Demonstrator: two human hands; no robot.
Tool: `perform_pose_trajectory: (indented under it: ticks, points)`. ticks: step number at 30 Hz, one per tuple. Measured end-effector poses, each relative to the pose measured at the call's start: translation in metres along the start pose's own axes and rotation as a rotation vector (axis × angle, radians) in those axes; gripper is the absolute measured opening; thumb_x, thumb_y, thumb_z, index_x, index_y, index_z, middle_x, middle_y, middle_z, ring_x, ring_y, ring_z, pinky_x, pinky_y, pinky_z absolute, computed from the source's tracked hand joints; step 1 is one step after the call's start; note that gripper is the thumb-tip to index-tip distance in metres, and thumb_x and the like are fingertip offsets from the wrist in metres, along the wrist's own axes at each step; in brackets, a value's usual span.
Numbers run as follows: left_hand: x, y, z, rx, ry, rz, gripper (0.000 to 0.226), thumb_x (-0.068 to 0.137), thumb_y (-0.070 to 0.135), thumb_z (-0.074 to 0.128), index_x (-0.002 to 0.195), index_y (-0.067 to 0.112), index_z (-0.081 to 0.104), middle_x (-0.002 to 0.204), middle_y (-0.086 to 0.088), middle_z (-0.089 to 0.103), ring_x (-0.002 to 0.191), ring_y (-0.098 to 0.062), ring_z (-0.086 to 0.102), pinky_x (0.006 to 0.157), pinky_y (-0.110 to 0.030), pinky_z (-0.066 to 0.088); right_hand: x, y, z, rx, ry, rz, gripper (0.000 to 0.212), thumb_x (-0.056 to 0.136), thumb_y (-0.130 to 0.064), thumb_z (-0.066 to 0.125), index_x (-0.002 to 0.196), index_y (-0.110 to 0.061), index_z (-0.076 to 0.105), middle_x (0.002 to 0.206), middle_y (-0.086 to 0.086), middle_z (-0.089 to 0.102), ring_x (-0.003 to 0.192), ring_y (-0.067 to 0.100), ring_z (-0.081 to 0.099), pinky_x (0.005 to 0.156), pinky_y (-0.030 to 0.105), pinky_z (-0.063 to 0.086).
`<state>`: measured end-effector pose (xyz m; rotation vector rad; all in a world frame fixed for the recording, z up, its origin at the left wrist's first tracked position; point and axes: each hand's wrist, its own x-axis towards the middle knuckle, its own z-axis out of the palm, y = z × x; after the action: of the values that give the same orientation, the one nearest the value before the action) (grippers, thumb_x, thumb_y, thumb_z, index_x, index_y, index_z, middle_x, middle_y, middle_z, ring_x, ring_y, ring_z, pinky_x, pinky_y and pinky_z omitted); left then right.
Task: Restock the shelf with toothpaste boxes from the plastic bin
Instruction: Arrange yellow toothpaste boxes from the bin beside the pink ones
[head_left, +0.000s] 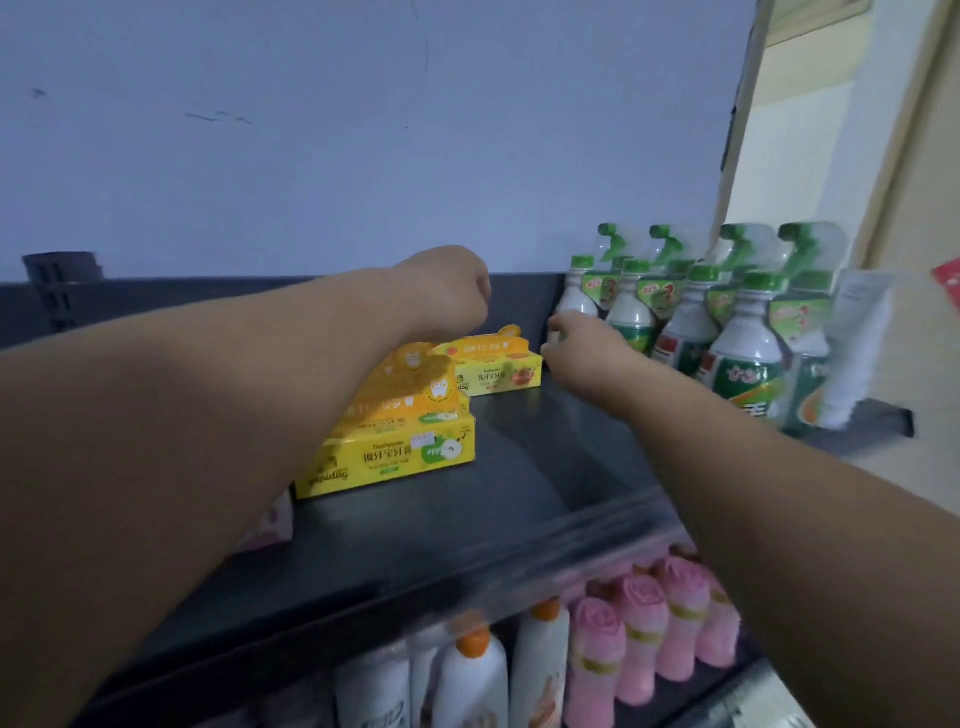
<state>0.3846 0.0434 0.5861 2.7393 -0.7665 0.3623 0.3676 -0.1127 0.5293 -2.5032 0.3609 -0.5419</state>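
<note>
1. Two forearms reach from you over the dark shelf (519, 467); beneath its front lip stand white bottles (470, 680) with orange caps and pink rose-shaped rolls (644, 639). No plastic bin is in view.
2. Nearest on the shelf top, a yellow toothpaste box (395, 457) marked "apple" lies flat, with at least one more yellow box stacked on it; your left forearm hides part of that stack.
3. Farther back, a second yellow toothpaste carton (498, 371) stands near the rear wall, between your two hands.
4. Your left hand (447, 291) is curled downward over the rear carton; its fingers are out of sight, so you cannot tell whether it pinches anything.
5. Your right hand (582, 353) sits at the carton's right end, fingers loosely bent against it, with the green-capped spray bottles (748, 332) just beside it.
6. You appear to be seating that rear carton in place. The next move likely calls for squaring it against the back, keeping clear of the bottles, then returning to the bin for more stock.
</note>
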Motion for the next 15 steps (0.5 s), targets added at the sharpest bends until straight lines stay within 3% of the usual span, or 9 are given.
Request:
perform_pose_trajectory:
  ticks: [6,15]
  points:
    - [-0.066,0.009,0.017,0.005,0.072,0.134,0.042,0.087,0.009,0.048,0.126,0.021,0.057,0.129,-0.001,0.057,0.117,-0.024,0.053,0.094,-0.033,0.045,-0.089,-0.005,-0.011,-0.205,0.032,-0.108,0.037,0.097,-0.018,0.046,0.134,-0.012,0.047,0.134,0.016,0.051,0.118,0.034,0.051,0.086,0.034,0.042]
    - [-0.156,0.015,0.076,0.042,0.068,0.336,0.038,0.087,0.013,0.049,0.123,0.02,0.056,0.124,-0.011,0.055,0.115,-0.032,0.051,0.088,-0.041,0.045,-0.187,0.016,0.02,-0.264,0.045,-0.114,0.038,0.091,-0.012,0.049,0.129,-0.014,0.052,0.131,0.016,0.049,0.119,0.036,0.05,0.096,0.043,0.044]
